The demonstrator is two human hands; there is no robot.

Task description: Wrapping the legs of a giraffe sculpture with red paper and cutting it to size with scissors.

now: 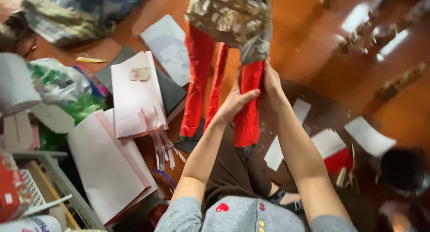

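- Left hand (236, 103) wraps a red paper tube (249, 104), thumb across its front, fingers curled round the side.
- Right hand (270, 82) presses the tube's upper right edge; fingers hidden behind it, so grip cannot be told.
- Tube hangs upright under a patterned paper body (230, 17) (two more red tubes (197, 84) to its left), above the person's lap.
- Pink sheets (134, 95) lie on the floor (313, 43) at left, near green plastic (67, 93).
- White scraps (369, 135) lie at right.
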